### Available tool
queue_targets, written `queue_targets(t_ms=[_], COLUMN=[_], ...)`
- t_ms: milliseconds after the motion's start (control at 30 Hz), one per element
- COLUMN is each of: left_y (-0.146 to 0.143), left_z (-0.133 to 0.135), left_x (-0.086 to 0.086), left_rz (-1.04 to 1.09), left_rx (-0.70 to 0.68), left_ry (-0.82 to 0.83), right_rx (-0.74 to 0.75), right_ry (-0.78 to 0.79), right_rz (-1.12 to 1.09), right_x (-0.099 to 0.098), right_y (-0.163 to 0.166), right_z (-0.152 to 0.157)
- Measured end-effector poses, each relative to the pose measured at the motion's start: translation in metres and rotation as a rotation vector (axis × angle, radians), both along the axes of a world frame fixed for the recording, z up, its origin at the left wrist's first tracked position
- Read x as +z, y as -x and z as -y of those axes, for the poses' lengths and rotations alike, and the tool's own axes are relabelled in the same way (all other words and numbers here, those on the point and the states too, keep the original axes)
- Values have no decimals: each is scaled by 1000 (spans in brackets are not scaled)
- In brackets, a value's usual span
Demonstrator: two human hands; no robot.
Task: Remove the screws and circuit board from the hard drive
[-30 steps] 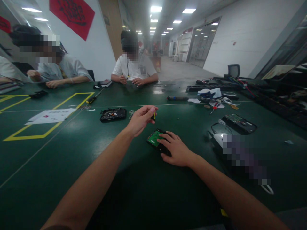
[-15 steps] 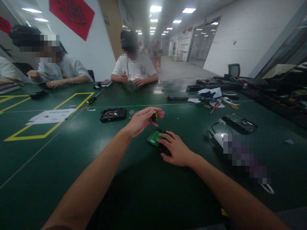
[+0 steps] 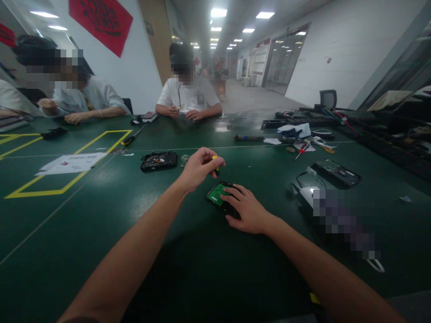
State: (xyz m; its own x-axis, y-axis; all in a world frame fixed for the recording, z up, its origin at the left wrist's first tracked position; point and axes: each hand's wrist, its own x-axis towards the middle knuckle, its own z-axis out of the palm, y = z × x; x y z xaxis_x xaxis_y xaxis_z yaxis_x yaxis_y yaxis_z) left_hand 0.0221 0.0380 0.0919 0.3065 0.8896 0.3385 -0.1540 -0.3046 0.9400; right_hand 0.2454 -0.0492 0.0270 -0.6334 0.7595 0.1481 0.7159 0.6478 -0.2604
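Note:
My left hand (image 3: 201, 168) is closed around a short yellow-and-black screwdriver (image 3: 215, 164), held upright just above the far edge of a hard drive (image 3: 217, 195). The screwdriver's tip is too small to make out. With its green circuit board facing up, the drive lies on the table under my right hand (image 3: 249, 208). The right fingers reach across its top and the thumb presses along the near side, holding it in place. Part of the drive is hidden beneath that hand.
Another opened drive (image 3: 159, 161) lies to the left beside a small pile of screws (image 3: 185, 160). On the right are a further drive (image 3: 336, 173) and a blurred-out pouch-like object (image 3: 343, 220). A yellow-handled screwdriver (image 3: 129, 139), a red screwdriver (image 3: 302, 150) and co-workers (image 3: 188, 94) are farther off.
My left fingers have curled from a looser, extended pose into a grip around the screwdriver handle, and the hand has turned. My right hand and the drive have not moved.

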Motion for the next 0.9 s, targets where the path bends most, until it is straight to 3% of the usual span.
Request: queue_targets(t_ms=[167,367,633,900], left_y=[2,3,-1,-2], left_z=[-2,-1,-2,-1], left_x=[-1,1,-3,-4], left_rz=[-16,155,88,34], left_rx=[-75,-159,21,-54], left_ry=[6,148,52,-8], right_rx=[0,-1,-6,-3], right_ry=[3,8,1,1], right_rz=[2,0,5,0], right_x=[-1,1,1,-2], right_y=[0,1,0,0], right_z=[-1,0,1,-1])
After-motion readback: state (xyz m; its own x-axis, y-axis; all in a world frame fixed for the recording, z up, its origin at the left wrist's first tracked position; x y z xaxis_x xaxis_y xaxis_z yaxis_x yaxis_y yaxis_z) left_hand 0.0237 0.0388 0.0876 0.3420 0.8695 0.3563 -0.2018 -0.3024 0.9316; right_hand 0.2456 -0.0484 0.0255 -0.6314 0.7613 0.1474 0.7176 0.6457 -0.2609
